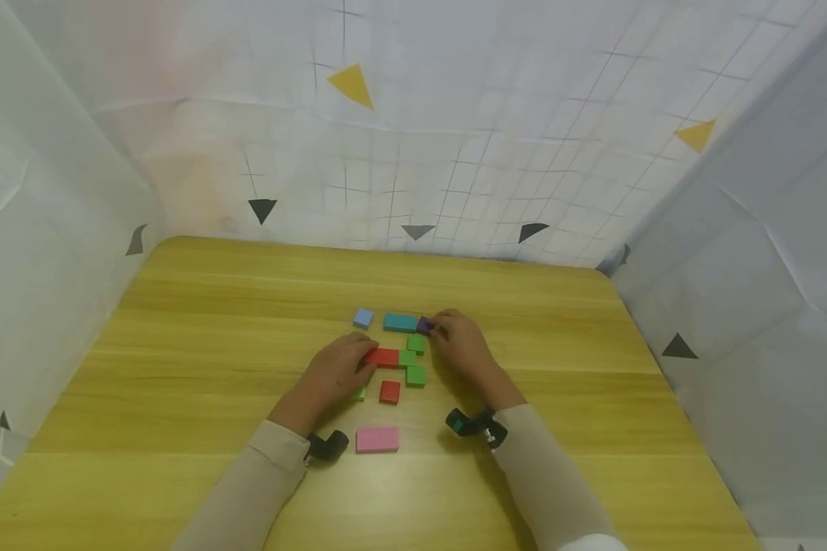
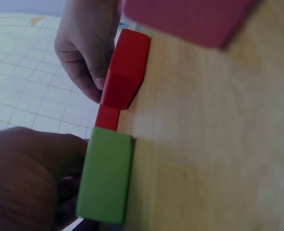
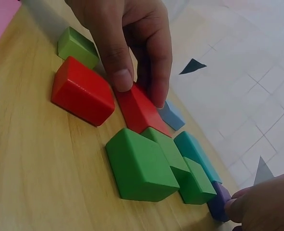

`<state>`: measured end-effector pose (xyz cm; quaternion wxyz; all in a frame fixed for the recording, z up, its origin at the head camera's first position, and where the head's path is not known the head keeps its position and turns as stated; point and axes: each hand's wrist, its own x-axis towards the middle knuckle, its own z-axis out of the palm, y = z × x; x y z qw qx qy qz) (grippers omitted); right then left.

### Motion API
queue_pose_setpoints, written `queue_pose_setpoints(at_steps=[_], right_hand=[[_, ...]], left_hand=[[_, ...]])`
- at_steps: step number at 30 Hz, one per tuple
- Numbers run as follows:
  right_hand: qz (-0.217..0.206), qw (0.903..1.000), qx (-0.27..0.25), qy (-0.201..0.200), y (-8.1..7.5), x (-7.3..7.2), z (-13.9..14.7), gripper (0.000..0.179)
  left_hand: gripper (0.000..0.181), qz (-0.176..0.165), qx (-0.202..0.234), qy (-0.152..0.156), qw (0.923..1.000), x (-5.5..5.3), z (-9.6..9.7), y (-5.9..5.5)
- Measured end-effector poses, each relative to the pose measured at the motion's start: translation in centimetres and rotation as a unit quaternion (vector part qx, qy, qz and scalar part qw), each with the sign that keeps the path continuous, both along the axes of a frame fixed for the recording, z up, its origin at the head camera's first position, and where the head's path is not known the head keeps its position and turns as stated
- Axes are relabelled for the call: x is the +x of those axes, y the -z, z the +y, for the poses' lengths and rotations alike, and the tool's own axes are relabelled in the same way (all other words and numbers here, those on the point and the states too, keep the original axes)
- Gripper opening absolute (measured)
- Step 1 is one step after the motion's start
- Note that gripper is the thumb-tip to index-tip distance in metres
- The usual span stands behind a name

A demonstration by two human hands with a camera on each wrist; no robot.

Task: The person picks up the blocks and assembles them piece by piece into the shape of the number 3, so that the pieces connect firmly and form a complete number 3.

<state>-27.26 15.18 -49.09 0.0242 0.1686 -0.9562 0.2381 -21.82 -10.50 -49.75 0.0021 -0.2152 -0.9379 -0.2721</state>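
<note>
My left hand pinches the left end of a long red block lying on the table, thumb and fingers on its opposite sides. Its right end meets a green block. Two more green blocks sit above and below that one, toward the right. Farther back, my right hand has its fingertips on a small purple block, which stands against the right end of a teal block. A light green block lies beside my left hand, mostly covered by it in the head view.
A short red block lies just in front of the long one. Nearer me is a pink block, between the wrists. At the back left sits a light blue block. Patterned white sheets enclose the wooden table.
</note>
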Motion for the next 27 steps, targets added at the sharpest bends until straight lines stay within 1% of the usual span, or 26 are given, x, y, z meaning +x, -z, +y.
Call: queue_pose_setpoints(at_steps=[5, 11, 16, 20, 27], right_hand=[[0.000, 1.0000, 0.002, -0.004, -0.07, -0.11, -0.16, 0.025], [-0.006, 0.9999, 0.001, -0.010, -0.20, -0.33, -0.37, 0.023], [-0.020, 0.9998, 0.004, -0.007, -0.23, -0.65, -0.53, 0.022], [-0.020, 0.9997, 0.002, -0.010, -0.26, -0.80, -0.67, 0.021], [-0.013, 0.9998, -0.007, -0.013, -0.13, -0.88, -0.80, 0.020]], left_hand=[[0.037, 0.001, 0.004, -0.003, 1.0000, 0.04, -0.01, 0.11], [0.036, 0.002, 0.006, 0.000, 1.0000, -0.04, 0.03, 0.30], [0.036, 0.011, 0.005, 0.003, 0.9999, -0.17, 0.01, 0.31], [0.036, 0.016, 0.006, 0.005, 0.9998, -0.20, -0.06, 0.25], [0.036, 0.006, 0.009, 0.004, 0.9999, -0.13, -0.04, 0.36]])
